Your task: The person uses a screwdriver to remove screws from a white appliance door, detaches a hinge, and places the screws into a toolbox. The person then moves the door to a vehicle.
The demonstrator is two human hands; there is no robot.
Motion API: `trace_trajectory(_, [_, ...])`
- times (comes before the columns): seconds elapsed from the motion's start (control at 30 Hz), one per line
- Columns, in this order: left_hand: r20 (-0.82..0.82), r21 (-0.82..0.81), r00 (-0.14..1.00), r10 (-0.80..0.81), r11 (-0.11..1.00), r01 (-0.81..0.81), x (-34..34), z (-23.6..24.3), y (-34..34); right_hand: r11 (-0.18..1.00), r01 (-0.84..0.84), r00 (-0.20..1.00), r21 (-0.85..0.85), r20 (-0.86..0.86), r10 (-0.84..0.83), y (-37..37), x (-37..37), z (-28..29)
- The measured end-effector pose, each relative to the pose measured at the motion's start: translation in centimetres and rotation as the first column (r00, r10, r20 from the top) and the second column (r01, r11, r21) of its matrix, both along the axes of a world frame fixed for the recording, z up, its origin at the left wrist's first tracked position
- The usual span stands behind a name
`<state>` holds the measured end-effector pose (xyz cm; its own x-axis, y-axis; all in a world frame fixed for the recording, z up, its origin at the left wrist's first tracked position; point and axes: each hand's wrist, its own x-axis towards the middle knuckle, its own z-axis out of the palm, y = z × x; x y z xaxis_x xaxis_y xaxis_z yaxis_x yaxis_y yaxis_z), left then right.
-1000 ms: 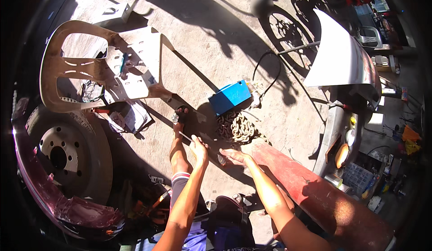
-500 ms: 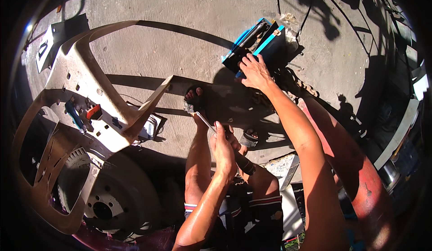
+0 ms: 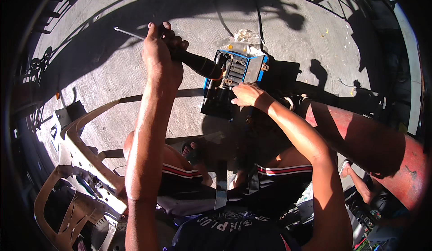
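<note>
My left hand [image 3: 159, 48] is raised left of a blue-and-black tool case and closed around a black cylindrical tool [image 3: 198, 64]. A thin silver wrench-like shaft [image 3: 129, 33] sticks out to the left from the same fist; whether it joins the black tool is hidden. The black tool's far end overlaps the case's left side. The tool case [image 3: 259, 69] lies on the ground with its lid up, and dark sockets [image 3: 236, 69] sit in rows inside. My right hand [image 3: 249, 94] reaches over the near part of the case, its thumb and fingers apart beside the sockets.
A large curved metal panel [image 3: 92, 161] stands at the left. To the right lies a red cylinder [image 3: 382, 138]. Crumpled pale material [image 3: 247, 37] and a dark cable [image 3: 259, 19] are behind the case. Another person's leg [image 3: 357, 181] shows at lower right.
The case has gone from nearly closed to open, showing its sockets. My left hand has risen with the black tool and silver shaft. The view has shifted.
</note>
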<state>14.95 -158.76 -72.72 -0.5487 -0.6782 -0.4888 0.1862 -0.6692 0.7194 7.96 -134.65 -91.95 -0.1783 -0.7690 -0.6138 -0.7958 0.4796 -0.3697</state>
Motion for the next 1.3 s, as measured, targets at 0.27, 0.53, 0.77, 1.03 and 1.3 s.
trace_trajectory(0.27, [-0.131, -0.022, 0.991, 0.005, 1.000, -0.008, -1.0, -0.7, -1.3, 0.929, 0.362, 0.926, -0.081, -0.085, -0.369, -4.3, -7.7, -5.8])
trace_trajectory(0.53, [-0.160, 0.077, 0.983, 0.085, 0.994, -0.073, -1.2, -1.7, -4.8, 0.828, 0.527, 0.818, -0.192, -0.151, -0.555, -7.4, -6.9, -11.4])
trace_trajectory(0.77, [-0.169, 0.066, 0.985, 0.031, 0.998, -0.020, -2.4, -2.0, -4.6, 0.876, 0.353, 0.867, -0.328, -0.238, -0.438, -6.3, -7.1, -10.2])
trace_trajectory(1.03, [0.241, -0.417, 0.853, -0.462, 0.745, 0.521, -4.4, -2.6, -2.2, 0.197, 0.929, 0.365, -0.313, 0.695, -0.619, -6.6, -7.9, 2.4])
trace_trajectory(1.3, [0.409, -0.675, 0.843, -0.350, 0.506, 0.537, -5.9, -4.0, -1.9, 0.087, 0.894, 0.448, -0.440, 0.880, -0.154, -9.9, -7.4, 10.2])
